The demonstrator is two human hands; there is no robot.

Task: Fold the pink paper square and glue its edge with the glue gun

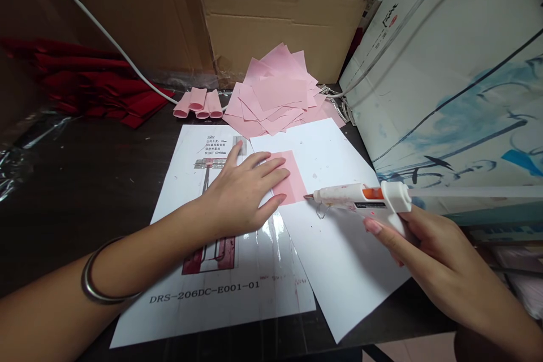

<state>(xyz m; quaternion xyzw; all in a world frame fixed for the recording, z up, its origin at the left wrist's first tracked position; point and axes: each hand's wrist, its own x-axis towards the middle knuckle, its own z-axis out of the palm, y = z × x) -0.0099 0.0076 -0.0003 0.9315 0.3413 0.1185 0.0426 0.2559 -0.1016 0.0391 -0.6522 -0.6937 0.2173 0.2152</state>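
Observation:
My left hand (248,192) lies with fingers spread, its fingertips resting on a small pink sheet (294,181). That sheet sits across two white papers, a printed one (169,249) and a plain one (352,294). A white glue gun (360,197) with an orange part is gripped in my right hand (428,249). Its metal nozzle meets the right edge of the pink sheet near the lower corner. A thin wire stand hangs under the nozzle.
Behind the papers lie a heap of pink sheets (280,93) and several rolled pink tubes (198,103). Red folded pieces (97,85) are at the back left. Cardboard (280,28) stands behind; a painted white panel (458,85) rises at the right. Small metal pieces (341,107) lie beside the heap.

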